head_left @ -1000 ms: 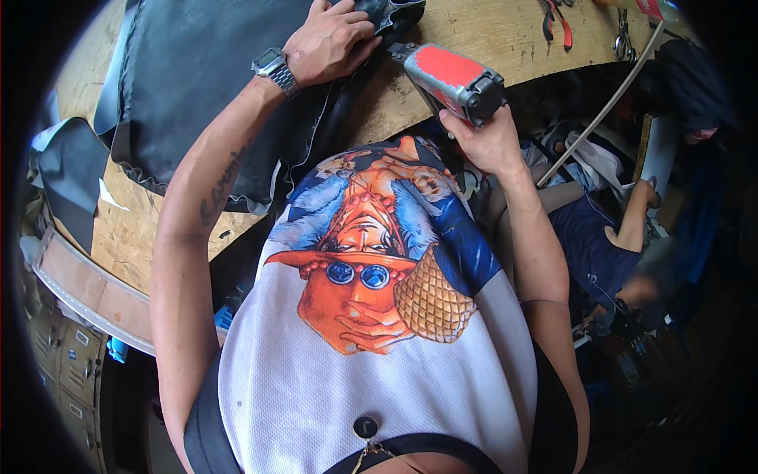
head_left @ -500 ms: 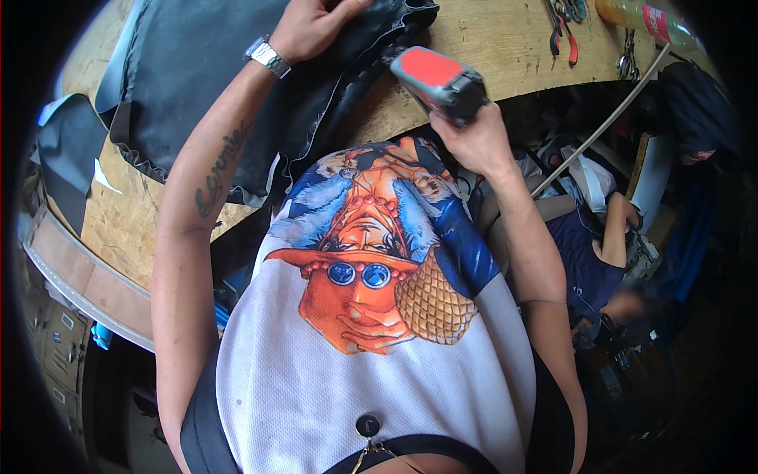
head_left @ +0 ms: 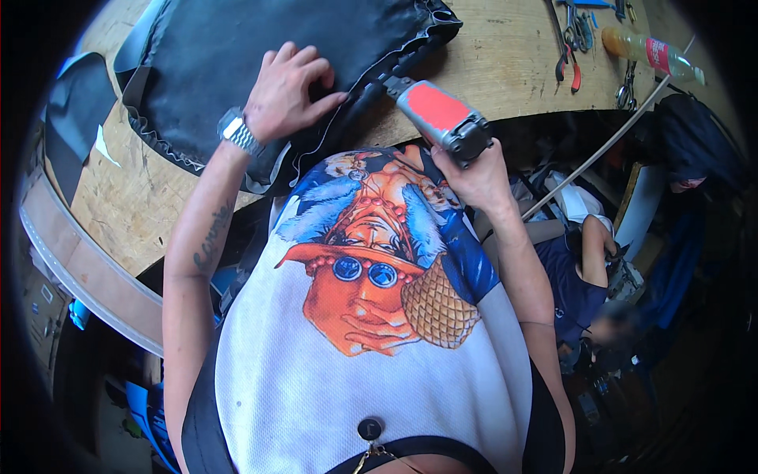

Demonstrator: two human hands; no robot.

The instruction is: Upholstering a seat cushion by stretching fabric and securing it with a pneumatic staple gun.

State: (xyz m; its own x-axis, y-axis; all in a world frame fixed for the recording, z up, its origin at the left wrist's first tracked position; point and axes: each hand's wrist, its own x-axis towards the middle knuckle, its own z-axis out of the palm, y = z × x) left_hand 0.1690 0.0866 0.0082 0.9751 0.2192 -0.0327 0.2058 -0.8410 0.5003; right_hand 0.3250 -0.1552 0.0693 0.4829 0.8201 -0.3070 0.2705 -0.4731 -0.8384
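My left hand point(head_left: 288, 91), with a metal wristwatch point(head_left: 238, 132) on the wrist, presses flat on the edge of a black leather cover point(head_left: 229, 55) that lies on a wooden workbench point(head_left: 489, 63). My right hand point(head_left: 472, 175) grips a grey staple gun with a red top point(head_left: 437, 114). The gun's nose points at the folded hem of the cover, just right of my left fingertips. A white hose point(head_left: 600, 150) runs from the gun toward the upper right.
Pliers and scissors point(head_left: 575, 35) and a plastic bottle with a red label point(head_left: 651, 55) lie at the bench's far right. Another person in dark blue point(head_left: 580, 268) sits low to my right. Black material pieces point(head_left: 67, 126) lie at the left.
My view has shifted so the bench and cover sit lower in frame. My left hand stays on the cover's edge, and the staple gun has come closer to the hem.
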